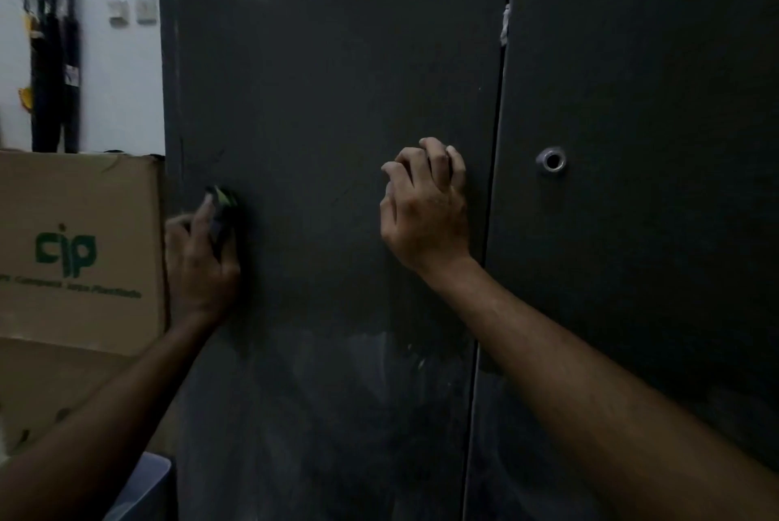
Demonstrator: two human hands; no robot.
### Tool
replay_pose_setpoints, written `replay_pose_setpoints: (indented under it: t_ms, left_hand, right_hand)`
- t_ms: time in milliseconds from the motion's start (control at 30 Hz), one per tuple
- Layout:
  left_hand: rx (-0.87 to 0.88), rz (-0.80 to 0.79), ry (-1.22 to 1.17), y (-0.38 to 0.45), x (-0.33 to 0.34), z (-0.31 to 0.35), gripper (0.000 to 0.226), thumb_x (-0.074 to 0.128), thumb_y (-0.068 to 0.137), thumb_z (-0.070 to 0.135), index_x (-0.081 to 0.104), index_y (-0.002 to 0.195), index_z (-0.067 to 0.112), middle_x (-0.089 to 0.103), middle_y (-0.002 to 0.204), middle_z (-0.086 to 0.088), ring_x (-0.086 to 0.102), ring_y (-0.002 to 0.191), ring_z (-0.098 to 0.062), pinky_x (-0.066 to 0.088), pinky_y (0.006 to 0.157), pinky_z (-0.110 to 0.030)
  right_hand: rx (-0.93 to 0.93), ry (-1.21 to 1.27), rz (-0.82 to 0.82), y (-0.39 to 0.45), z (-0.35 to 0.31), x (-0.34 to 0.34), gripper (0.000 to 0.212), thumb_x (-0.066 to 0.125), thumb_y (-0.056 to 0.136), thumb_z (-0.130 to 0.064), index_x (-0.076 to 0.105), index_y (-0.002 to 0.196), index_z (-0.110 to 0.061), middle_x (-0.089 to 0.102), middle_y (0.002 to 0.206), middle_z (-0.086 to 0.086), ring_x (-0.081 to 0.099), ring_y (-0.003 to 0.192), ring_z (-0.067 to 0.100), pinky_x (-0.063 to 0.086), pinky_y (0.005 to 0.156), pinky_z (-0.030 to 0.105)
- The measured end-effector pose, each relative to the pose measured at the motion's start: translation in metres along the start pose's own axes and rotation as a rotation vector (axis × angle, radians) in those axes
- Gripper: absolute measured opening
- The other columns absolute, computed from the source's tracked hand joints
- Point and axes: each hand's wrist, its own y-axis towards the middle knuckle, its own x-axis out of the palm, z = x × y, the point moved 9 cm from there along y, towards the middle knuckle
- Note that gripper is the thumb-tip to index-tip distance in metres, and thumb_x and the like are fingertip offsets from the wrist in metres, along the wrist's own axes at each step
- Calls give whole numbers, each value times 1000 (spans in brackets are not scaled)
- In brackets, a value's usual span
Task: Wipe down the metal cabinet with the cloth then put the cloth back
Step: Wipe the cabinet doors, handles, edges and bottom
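Far left of the frame, a corrugated cardboard box [80,250] with matte brown faces and green printed lettering stands just beside the cabinet's edge. Behind it, in the upper left, dark blurred items [55,61] hang against a white wall, with two pale wall plates [132,10] nearby. At the bottom left a pale, smooth plastic rim [143,478] peeks up.

Now the left hand [202,263], at middle left: its fingers [206,210] are curled round a small dark cloth [223,208] with a green patch, pressing it flat against the left door's edge. Blur softens the grip, but the cloth is clearly pinned between hand and metal.

The metal cabinet [329,78] fills the centre, a smooth, glossy, dark grey sheet, with light glints at the top and hazy pale streaks low down.

The right hand [425,204], centre frame, has fingers [438,158] bent and bunched together, knuckles toward the door near the seam; whether they hold anything, I cannot tell.

Right of the seam, a round, shiny steel lock ring [551,160] sits in the right door.
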Motion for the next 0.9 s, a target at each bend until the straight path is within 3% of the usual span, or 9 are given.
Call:
replay_pose_setpoints:
  t_ms: [100,167,233,300,400,533,633,733,900]
  left_hand:
    - [73,-55,76,-52,0,-32,61,53,94,23,40,154,17,43,116,-19,52,101,-45,48,79,-54]
    - [-66,-38,100,-48,-10,-55,55,55,94,20,47,148,11,44,117,-27,52,100,-49,47,79,-58]
    - [-293,42,100,-20,-23,-70,52,48,95,35,51,136,2,43,119,-31,50,105,-51,44,87,-60]
    - [-351,89,98,9,-26,-60,55,44,96,39,51,132,-1,43,120,-31,48,108,-50,41,92,-57]
    - [-75,60,81,5,-12,-23,55,58,96,18,45,149,10,44,115,-30,47,101,-43,43,81,-51]
    - [128,-87,158,-73,-1,-43,64,48,92,31,41,152,12,45,110,-24,49,94,-44,48,72,-54]
    - [-105,-105,152,-71,-15,-68,57,54,97,23,41,151,11,45,113,-28,49,99,-49,46,78,-59]
    - [-359,-17,150,-34,-25,-68,58,47,100,35,37,152,11,42,122,-30,50,105,-51,44,88,-58]
    - [160,-168,113,-55,9,11,64,53,91,23,39,151,9,47,106,-23,47,92,-41,46,77,-50]
  right_hand:
    - [2,-3,-12,0,-1,0,30,50,85,-24,65,108,-13,58,115,8,39,128,29,27,114,50]
    - [3,-7,-7,0,0,0,30,49,85,-24,65,108,-13,58,115,8,39,128,29,27,114,50]
    - [4,-3,7,0,0,0,29,49,85,-23,65,107,-12,59,115,8,41,128,30,27,114,51]
    - [9,-3,26,0,0,-2,29,49,85,-22,65,107,-12,59,114,8,42,127,30,27,114,50]
    - [-1,1,37,0,0,-2,29,49,85,-22,66,107,-13,59,114,8,42,128,30,27,114,50]
    - [-5,10,49,-1,-2,-4,29,50,84,-20,65,107,-12,59,114,8,41,128,29,28,114,50]
    - [-5,8,33,-1,0,-4,31,50,83,-18,64,110,-12,58,119,10,40,129,29,29,114,51]
    - [10,34,46,-1,0,-6,37,52,84,-10,62,119,-11,54,131,14,40,132,30,31,114,49]
    - [299,364,200,-24,32,-30,35,60,92,-12,57,127,-6,50,129,13,51,116,21,43,100,25]
